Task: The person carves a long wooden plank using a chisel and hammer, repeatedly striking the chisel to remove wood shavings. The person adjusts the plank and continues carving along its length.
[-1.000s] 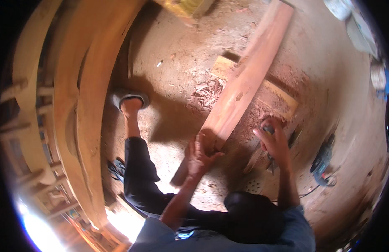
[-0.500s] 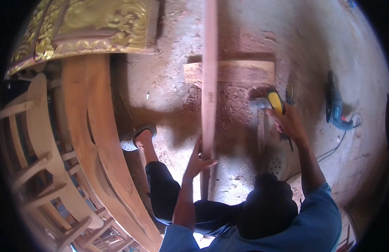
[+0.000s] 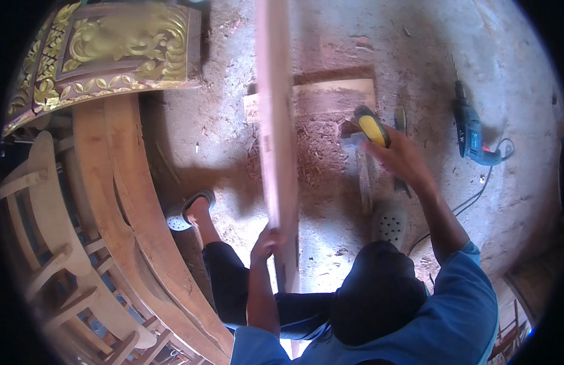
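Note:
My left hand grips a long pale reddish board near its lower end; the board stands on edge, pointing away from me, slightly blurred. My right hand, to the right of the board, is closed on a tool with a yellow-and-black handle and a greyish part at its left. A short light plank lies crosswise under the board, with reddish shavings heaped beside it. A narrow strip lies below the tool.
A gold-carved wooden panel sits at upper left. Long curved boards and wooden frames line the left. A teal power drill with a cord lies at right. My left foot is in a perforated clog.
The board has turned from lying face-up diagonally to standing on edge, pointing straight ahead. My right hand has risen with the tool. The view has swung, showing more of the carved panel.

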The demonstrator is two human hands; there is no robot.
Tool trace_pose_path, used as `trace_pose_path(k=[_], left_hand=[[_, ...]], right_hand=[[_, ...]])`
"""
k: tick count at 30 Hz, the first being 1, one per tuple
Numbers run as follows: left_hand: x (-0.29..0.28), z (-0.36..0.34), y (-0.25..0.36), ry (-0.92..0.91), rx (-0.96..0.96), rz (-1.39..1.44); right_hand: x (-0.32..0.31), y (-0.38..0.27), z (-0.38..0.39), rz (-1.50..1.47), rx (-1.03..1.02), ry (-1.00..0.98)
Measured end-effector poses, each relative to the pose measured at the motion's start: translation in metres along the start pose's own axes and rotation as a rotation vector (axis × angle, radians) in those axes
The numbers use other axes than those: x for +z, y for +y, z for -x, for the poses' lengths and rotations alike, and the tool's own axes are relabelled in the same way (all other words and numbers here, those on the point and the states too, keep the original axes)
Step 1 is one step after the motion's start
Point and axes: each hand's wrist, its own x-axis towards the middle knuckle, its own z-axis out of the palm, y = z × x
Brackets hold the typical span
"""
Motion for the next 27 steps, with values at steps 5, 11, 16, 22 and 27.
trace_pose_path(k=[5,11,16,22,27], left_hand=[[0.032,-0.015,-0.003,-0.093,0.035,-0.213],[0.015,0.006,-0.019,-0.071,-0.091,0.009],[0.025,-0.009,-0.017,-0.051,-0.064,-0.156],[0.021,0.006,0.004,-0.073,-0.215,-0.072],[0.019,0.000,-0.010,-0.068,-0.036,-0.054]], right_hand=[[0.010,0.007,-0.002,-0.026,0.001,-0.014],[-0.001,0.014,-0.006,-0.001,0.043,0.000],[-0.004,0.013,-0.008,0.015,0.077,0.018],[-0.005,0.021,-0.017,-0.052,0.109,-0.014],[0.004,0.022,-0.023,-0.070,0.084,-0.105]])
